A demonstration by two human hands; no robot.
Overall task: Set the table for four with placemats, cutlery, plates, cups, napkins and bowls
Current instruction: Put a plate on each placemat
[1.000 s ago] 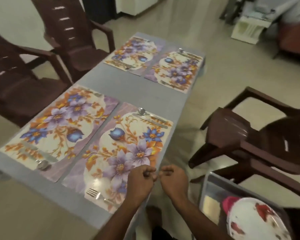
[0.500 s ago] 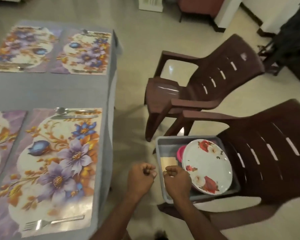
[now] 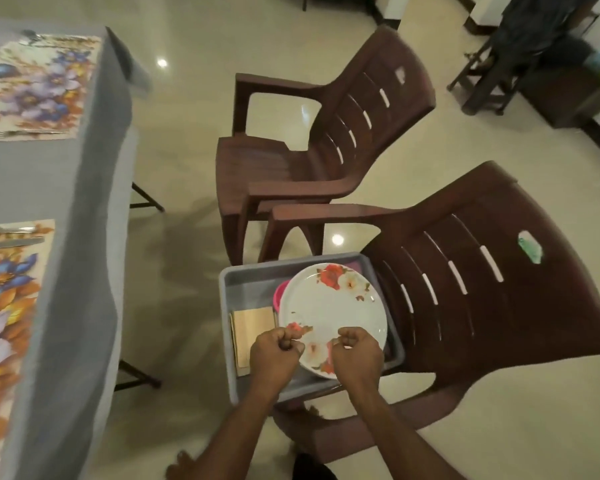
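Note:
A grey tray [image 3: 245, 282] sits on the seat of the near brown chair [image 3: 492, 292]. In it lies a white plate [image 3: 329, 306] with red flowers, over something pink [image 3: 278, 294], beside tan napkins [image 3: 252, 323]. My left hand [image 3: 274, 355] and my right hand [image 3: 355, 353] hover as fists over the tray's near side, fingers curled, holding nothing that I can see. On the grey table [image 3: 70, 209] at the left lie two floral placemats [image 3: 39, 84] [image 3: 4, 292] with a fork [image 3: 21, 133] and other cutlery [image 3: 11, 235].
A second brown chair [image 3: 326, 140] stands behind the near one, facing the table. Dark furniture [image 3: 520, 53] stands at the far right. Glossy tiled floor [image 3: 181, 258] lies between the table's hanging cloth and the chairs.
My view has swung right from the table to the chairs. Both fists have travelled from the near placemat's edge to above the tray and plate.

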